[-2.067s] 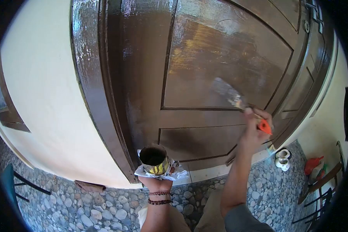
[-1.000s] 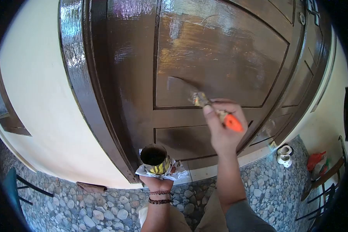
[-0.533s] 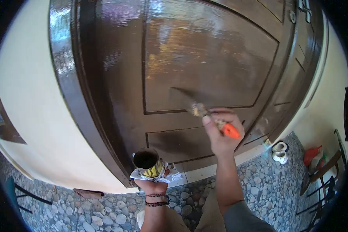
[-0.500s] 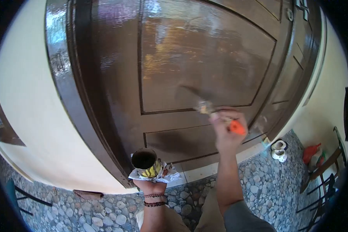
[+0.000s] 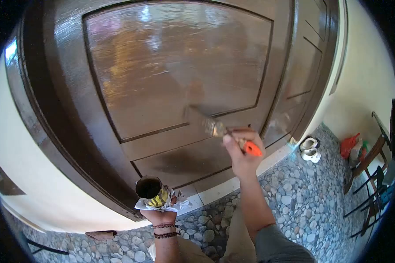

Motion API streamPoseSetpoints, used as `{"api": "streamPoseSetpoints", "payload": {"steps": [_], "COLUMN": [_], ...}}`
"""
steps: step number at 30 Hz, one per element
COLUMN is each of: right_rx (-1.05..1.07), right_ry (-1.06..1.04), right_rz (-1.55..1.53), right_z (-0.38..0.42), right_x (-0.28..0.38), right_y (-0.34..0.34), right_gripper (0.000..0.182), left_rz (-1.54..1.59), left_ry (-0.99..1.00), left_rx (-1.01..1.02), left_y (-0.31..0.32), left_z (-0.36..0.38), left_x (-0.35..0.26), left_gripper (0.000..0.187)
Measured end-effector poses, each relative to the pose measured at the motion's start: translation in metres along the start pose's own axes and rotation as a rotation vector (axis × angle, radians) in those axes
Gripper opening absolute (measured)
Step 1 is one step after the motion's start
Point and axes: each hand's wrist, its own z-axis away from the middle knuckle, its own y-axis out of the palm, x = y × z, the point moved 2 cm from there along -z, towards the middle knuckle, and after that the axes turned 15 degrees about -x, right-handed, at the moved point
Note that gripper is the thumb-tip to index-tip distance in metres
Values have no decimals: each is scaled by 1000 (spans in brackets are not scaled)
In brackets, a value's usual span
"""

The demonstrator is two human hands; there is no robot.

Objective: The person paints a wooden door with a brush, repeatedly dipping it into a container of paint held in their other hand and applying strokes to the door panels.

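My right hand [image 5: 243, 151] is closed round a paintbrush [image 5: 215, 128] with an orange handle end. Its bristles point up and left, at the lower part of a glossy brown panelled door [image 5: 180, 79]. Down at the left, my left hand [image 5: 159, 216] supports a paint can [image 5: 159, 195] from below, with a crumpled white sheet [image 5: 144, 204] between palm and can. The can is open at the top, dark inside, with a yellow patterned label. Bracelets circle my left wrist.
Pebbled floor [image 5: 289, 201] runs beneath me, meeting a pale tiled sill [image 5: 224, 191] under the door. White shoes [image 5: 310, 150] stand right of the door, near a red bag [image 5: 349, 145] and a wooden chair [image 5: 368, 160]. A brown cloth-like piece [image 5: 102, 235] lies by the left wall.
The view has turned right, so the door and surroundings sit further left. My right hand has shifted left and slightly down with the brush. My left hand still supports the can.
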Motion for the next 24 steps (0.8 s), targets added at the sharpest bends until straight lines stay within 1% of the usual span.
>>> {"api": "streamPoseSetpoints", "payload": {"steps": [1,3,4,5,6,7,9,10,11,13,14,16,20,22,23,24], "right_rx": [-9,-394,-392,-491,-589,-584,-302,-204,-201,-107,-107,-130,-93,-251,-250,-194], "right_ry": [5,146,151,170,192,200,140,52,58,-206,-202,-274,-273,-169,-169,-196], "right_rz": [10,-49,-50,-64,-79,-87,-50,-16,-20,14,8,33,82,-48,-45,7], "right_z": [-8,-29,-35,-41,-42,-38,-21,-16,-13,-13,-13,-9,-3,3,1,-1], "right_x": [-3,-12,-7,4,12,18,27,29,31,52,53,51,42,41,42,45], "right_y": [-2,-27,-34,-43,-46,-42,-24,-15,-7,15,19,23,31,30,30,33], "right_gripper": [15,18,18,18,19,19,18,16,16,17,17,19,19,18,18,18], "left_rz": [17,3,6,11,-20,-52,-45,-47,-49,-65,-60,-45,-33,-45,-45,-48], "left_ry": [15,-1,-9,0,-39,-77,-67,-81,-95,-68,-84,-106,-81,-75,-77,-84], "left_rx": [-70,-74,-75,-78,-7,64,34,14,-6,-21,-13,-1,57,61,58,56], "left_y": [2,7,9,7,4,3,2,7,9,9,11,9,5,4,4,5], "left_z": [2,7,9,9,5,1,-1,3,4,2,5,3,1,1,1,2], "left_x": [0,2,2,1,2,1,4,8,13,13,14,13,5,4,4,3], "left_gripper": [47,47,47,47,48,49,51,51,51,52,52,50,49,47,47,47]}}
